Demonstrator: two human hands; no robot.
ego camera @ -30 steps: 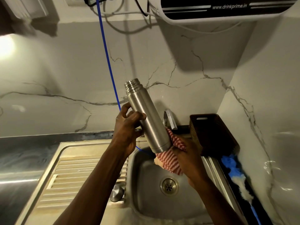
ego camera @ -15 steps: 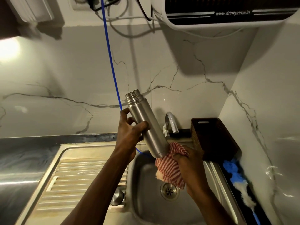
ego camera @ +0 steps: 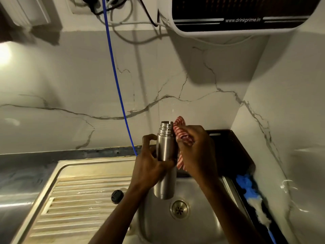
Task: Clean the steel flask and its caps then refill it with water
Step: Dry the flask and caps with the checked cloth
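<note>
The marbled wall point(ego camera: 70, 81) fills the back, with a water purifier point(ego camera: 246, 13) mounted high above the sink point(ego camera: 158, 226) and a blue tube point(ego camera: 114, 76) dropping from it toward the sink's back rim. The ribbed drainboard point(ego camera: 84, 199) lies left of the basin, with a dark cap point(ego camera: 116, 196) at its edge. Above the basin the steel flask point(ego camera: 166, 161) stands upright, uncapped. The left hand point(ego camera: 149, 166) wraps its middle; the right hand point(ego camera: 197, 152) presses a red-striped cloth point(ego camera: 181, 134) against its neck.
</note>
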